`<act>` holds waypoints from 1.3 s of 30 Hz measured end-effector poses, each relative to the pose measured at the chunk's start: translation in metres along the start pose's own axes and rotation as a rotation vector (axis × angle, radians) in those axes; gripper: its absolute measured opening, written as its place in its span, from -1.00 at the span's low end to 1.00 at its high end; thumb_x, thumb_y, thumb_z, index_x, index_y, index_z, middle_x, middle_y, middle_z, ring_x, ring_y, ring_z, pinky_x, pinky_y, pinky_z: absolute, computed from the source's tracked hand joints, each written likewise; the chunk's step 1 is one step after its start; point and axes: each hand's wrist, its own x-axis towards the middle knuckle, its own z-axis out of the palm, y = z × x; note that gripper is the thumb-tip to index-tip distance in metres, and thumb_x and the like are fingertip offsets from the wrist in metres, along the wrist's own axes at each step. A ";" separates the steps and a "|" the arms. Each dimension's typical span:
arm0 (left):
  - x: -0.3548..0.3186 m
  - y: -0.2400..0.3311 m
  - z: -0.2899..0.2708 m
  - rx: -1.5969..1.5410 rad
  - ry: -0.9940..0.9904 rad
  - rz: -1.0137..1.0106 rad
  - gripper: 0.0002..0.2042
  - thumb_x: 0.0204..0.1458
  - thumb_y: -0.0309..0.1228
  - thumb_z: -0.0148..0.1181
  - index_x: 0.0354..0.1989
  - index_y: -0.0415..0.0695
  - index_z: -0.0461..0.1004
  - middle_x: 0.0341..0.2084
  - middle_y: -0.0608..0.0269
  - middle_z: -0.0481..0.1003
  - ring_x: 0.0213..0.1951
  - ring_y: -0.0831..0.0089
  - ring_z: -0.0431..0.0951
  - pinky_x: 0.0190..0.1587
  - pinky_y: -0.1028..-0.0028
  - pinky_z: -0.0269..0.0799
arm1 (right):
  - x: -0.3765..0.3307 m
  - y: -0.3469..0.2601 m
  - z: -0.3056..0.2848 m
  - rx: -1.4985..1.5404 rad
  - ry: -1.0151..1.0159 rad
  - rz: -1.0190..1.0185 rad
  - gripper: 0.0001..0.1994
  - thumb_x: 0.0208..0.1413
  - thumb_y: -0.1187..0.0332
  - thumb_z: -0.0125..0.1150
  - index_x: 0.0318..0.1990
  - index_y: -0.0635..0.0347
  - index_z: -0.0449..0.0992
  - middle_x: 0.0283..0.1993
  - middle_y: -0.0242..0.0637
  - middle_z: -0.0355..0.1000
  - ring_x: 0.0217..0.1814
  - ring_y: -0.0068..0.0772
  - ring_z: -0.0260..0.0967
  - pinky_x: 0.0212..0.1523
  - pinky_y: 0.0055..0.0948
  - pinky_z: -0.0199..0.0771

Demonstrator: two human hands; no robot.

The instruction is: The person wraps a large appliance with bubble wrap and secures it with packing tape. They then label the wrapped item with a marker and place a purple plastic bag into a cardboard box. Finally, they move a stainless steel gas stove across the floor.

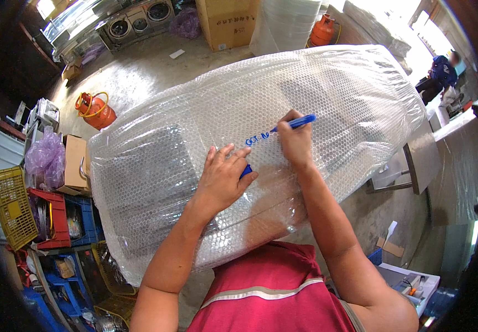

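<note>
One bubble-wrapped bundle [194,138]; one blue marker [294,123]; one blue cap [245,171]. Two orange gas cylinders [96,109] [323,30]. One yellow crate [12,207], two hands [222,177] [295,141].

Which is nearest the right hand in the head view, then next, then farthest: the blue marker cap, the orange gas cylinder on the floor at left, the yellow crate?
1. Blue marker cap, under the left hand, just left of the right hand.
2. Orange gas cylinder, floor, upper left.
3. Yellow crate, far left edge.

Item under bubble wrap [316,94] obscured, pen cap [245,171] mostly hidden
</note>
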 end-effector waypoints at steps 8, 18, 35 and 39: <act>0.000 -0.001 0.001 0.028 -0.012 -0.003 -0.55 0.31 0.00 0.13 -0.03 -0.19 0.60 0.34 0.16 0.45 0.42 -0.10 0.30 0.48 -0.26 -0.03 | -0.021 -0.037 -0.021 0.191 -0.117 0.060 -0.88 0.18 0.48 0.30 -0.15 0.22 0.55 -0.29 -0.37 0.50 -0.27 -0.59 0.42 -0.24 -0.57 0.40; -0.006 0.004 -0.011 -0.024 -0.129 0.049 -0.60 0.29 -0.07 0.19 -0.09 -0.23 0.58 0.37 0.08 0.41 0.46 -0.34 0.17 0.49 -0.29 -0.08 | -0.060 -0.028 -0.009 -0.083 -0.199 0.035 -0.84 0.07 0.42 0.33 -0.21 0.27 0.60 -0.35 -0.36 0.56 -0.29 -0.61 0.43 -0.21 -0.48 0.48; -0.004 0.001 -0.008 -0.069 -0.065 0.004 -0.53 0.29 -0.02 0.16 0.01 -0.24 0.59 0.21 0.03 0.51 0.42 -0.21 0.28 0.47 -0.26 0.01 | -0.059 -0.033 0.000 -0.371 -0.185 -0.053 -0.83 0.00 0.39 0.37 -0.26 0.25 0.63 -0.39 -0.17 0.62 -0.36 -0.39 0.61 -0.26 -0.33 0.58; -0.004 0.001 -0.009 -0.069 -0.068 0.002 -0.53 0.29 -0.02 0.16 0.03 -0.24 0.59 0.21 0.04 0.51 0.43 -0.19 0.28 0.47 -0.26 0.02 | -0.058 -0.033 0.000 -0.383 -0.234 -0.040 -0.84 -0.03 0.41 0.37 -0.29 0.27 0.62 -0.42 -0.15 0.62 -0.40 -0.35 0.60 -0.29 -0.32 0.58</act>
